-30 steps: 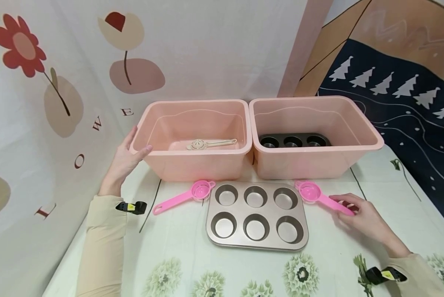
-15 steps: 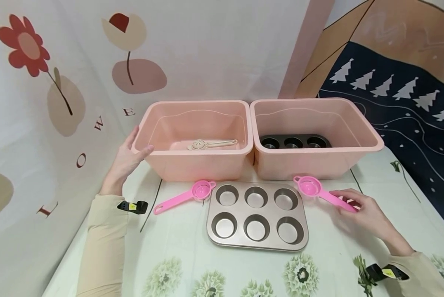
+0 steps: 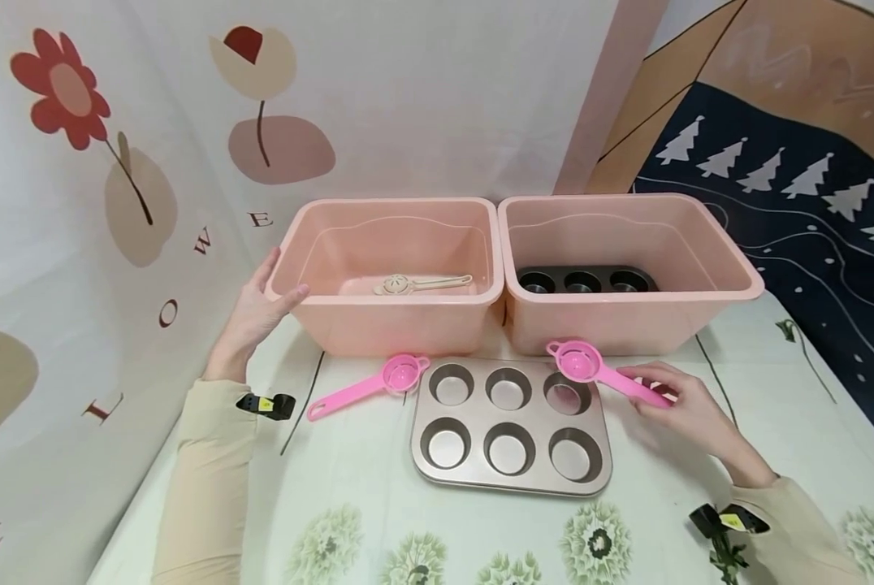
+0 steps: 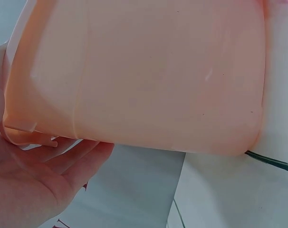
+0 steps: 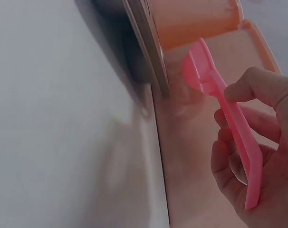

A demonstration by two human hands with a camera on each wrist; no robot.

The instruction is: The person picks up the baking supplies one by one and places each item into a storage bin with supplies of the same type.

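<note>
In the head view my right hand [image 3: 689, 410] holds a pink egg separator [image 3: 579, 361] by its handle, lifted off the table. Its bowl hangs near the back right corner of a grey-brown six-cup muffin tin [image 3: 478, 416]. The right wrist view shows thumb and fingers round the separator's handle [image 5: 241, 130]. At the left, my left hand [image 3: 250, 321] grips the end of the left pink bin [image 3: 400, 329], thumb at the front rim and fingers behind. A second pink egg separator [image 3: 345, 396] lies left of the muffin tin.
Inside the left bin lies a beige egg separator [image 3: 430, 283]. The right pink bin [image 3: 627, 325] stands beside it, with a dark muffin tin [image 3: 606, 284] inside. A printed cloth covers the table, and a patterned curtain [image 3: 422, 97] hangs behind the bins.
My right hand has raised the pink egg separator from the table and carried it left, toward the muffin tin's back right cup. The left hand keeps its grip on the bin.
</note>
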